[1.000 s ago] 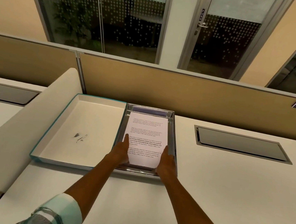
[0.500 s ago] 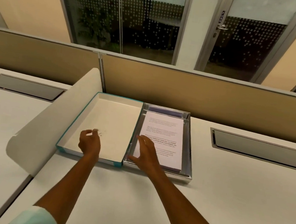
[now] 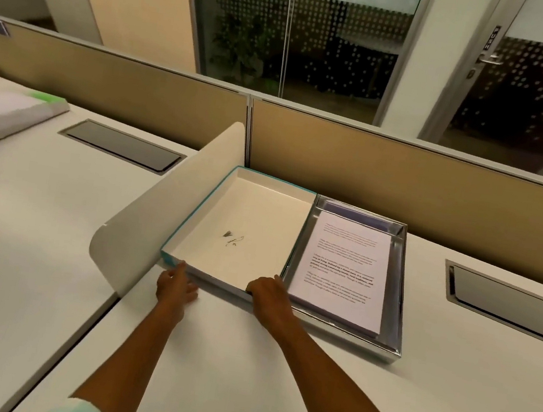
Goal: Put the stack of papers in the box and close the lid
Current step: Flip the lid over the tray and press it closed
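Observation:
A stack of printed white papers (image 3: pixel 349 261) lies inside the shiny silver box (image 3: pixel 402 292) on the white desk. Its lid (image 3: pixel 249 209), white inside with a teal rim, lies upside down right against the box's left side. A small dark mark shows on the lid's inner face. My left hand (image 3: pixel 177 285) rests at the lid's near left corner, fingers spread, thumb touching the corner. Over the near edge of the lid, by its right corner, my right hand (image 3: pixel 269 293) is curled.
A curved white divider (image 3: pixel 159 211) stands just left of the lid. Recessed grey cable hatches (image 3: pixel 509 303) (image 3: pixel 122 146) sit in the desk on both sides. A wrapped paper pack (image 3: pixel 5 115) lies far left. A tan partition (image 3: pixel 405 175) runs behind.
Both hands left the papers in the box and moved left to the lid's near edge. My view swung left.

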`<state>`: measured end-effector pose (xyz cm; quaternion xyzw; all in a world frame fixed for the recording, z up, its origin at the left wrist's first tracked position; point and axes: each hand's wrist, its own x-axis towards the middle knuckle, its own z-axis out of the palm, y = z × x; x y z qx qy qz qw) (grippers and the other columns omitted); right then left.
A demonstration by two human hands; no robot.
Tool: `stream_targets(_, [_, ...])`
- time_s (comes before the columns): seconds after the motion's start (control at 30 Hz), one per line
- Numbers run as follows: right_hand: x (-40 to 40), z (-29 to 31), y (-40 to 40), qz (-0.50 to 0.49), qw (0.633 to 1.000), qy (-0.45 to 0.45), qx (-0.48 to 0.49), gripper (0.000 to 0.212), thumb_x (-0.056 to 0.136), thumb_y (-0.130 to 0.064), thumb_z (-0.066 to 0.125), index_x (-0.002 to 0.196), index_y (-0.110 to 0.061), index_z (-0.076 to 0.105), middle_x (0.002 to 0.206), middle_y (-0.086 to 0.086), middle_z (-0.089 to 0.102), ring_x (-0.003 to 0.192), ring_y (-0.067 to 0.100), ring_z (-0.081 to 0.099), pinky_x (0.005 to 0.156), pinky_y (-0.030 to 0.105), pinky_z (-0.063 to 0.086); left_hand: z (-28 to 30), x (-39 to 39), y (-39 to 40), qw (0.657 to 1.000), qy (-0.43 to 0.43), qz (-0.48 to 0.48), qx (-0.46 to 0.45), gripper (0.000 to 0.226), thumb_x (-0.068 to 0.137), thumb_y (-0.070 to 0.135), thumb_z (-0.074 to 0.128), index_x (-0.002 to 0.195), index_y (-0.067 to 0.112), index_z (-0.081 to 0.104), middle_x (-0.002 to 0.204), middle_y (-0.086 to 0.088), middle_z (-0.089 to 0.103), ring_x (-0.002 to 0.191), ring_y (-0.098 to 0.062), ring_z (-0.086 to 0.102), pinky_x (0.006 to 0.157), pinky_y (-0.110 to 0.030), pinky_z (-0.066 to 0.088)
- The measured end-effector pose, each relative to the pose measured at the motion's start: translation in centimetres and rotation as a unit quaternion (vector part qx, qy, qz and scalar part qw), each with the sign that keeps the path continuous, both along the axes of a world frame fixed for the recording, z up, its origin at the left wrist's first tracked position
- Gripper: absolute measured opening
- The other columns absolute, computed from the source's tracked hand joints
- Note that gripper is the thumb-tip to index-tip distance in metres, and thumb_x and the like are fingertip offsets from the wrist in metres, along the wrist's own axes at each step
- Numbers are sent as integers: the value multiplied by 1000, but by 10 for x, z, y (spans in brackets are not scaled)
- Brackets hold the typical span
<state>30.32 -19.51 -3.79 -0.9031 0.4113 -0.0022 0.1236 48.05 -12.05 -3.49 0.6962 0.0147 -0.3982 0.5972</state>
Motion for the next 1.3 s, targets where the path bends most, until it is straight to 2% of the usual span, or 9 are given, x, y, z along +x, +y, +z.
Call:
stream_targets(0.2, [-3,3,-3,-22,999,-46,0,29,86,6,55,105,-6,72,102,14,71,95,30,65,118,40,26,-2,-8,-8,993,65,-57,-76,53,83,29,73,128,6,54,121,-16,63,112,-33,62,94,-50,53])
stream_targets(0.37, [-6,13,0,-47,988,-139,58,22,91,-6,57,106,-7,73,105,12,72,98,27,64,112,35,35,9,-16,-16,986,54,-7,-156,51,79,9,75,125,0,56,117,-15,64,114,-32,62,90,-47,54])
stream_targets(0.47, [-12,22,-2,-54,971,-189,138,34,89,-17,65,122,-13,65,117,6,69,108,21,62,96,33,49,17,-20,-20,983,15,-1,-182,48,78,7,76,122,3,58,111,-10,66,113,-33,62,90,-49,55])
stream_targets(0.6, [-23,39,-6,-82,945,-263,176,55,87,-36,67,137,-20,51,127,1,63,116,16,56,95,29,46,27,-28,-26,977,-69,-7,-202,54,76,2,77,125,10,57,116,-11,66,111,-31,64,94,-54,52])
stream_targets(0.73, [-31,77,-16,-152,891,-379,197,55,89,-43,62,137,-22,49,127,2,62,113,16,57,94,33,51,38,-58,-31,957,-217,-37,-187,62,75,4,78,130,13,50,124,-7,62,110,-23,63,95,-44,53])
stream_targets(0.87, [-45,115,-29,-208,838,-463,200,57,90,-48,57,139,-23,44,128,2,60,112,20,61,91,39,56,46,-95,-33,921,-324,-104,-189,62,78,11,77,130,16,43,132,-8,57,112,-17,60,90,-38,55])
stream_targets(1.0, [-72,146,-38,-257,730,-581,253,51,93,-49,50,135,-21,46,120,-4,61,101,14,65,72,25,56,47,-126,-32,874,-410,-170,-199,60,78,11,77,128,14,45,129,-9,57,113,-15,55,91,-31,53])
stream_targets(1.07, [-92,157,-43,-268,693,-614,268,46,95,-47,47,129,-16,52,115,-1,66,99,16,67,73,27,57,43,-138,-34,855,-433,-201,-200,59,78,15,77,128,15,45,127,-8,56,114,-17,54,94,-34,53])
stream_targets(1.3, [-164,160,-47,-336,660,-617,267,28,88,-39,65,99,-14,65,98,1,71,91,22,72,73,34,62,23,-171,-45,730,-597,-280,-180,59,77,16,78,126,18,46,122,-12,57,114,-24,54,92,-41,57])
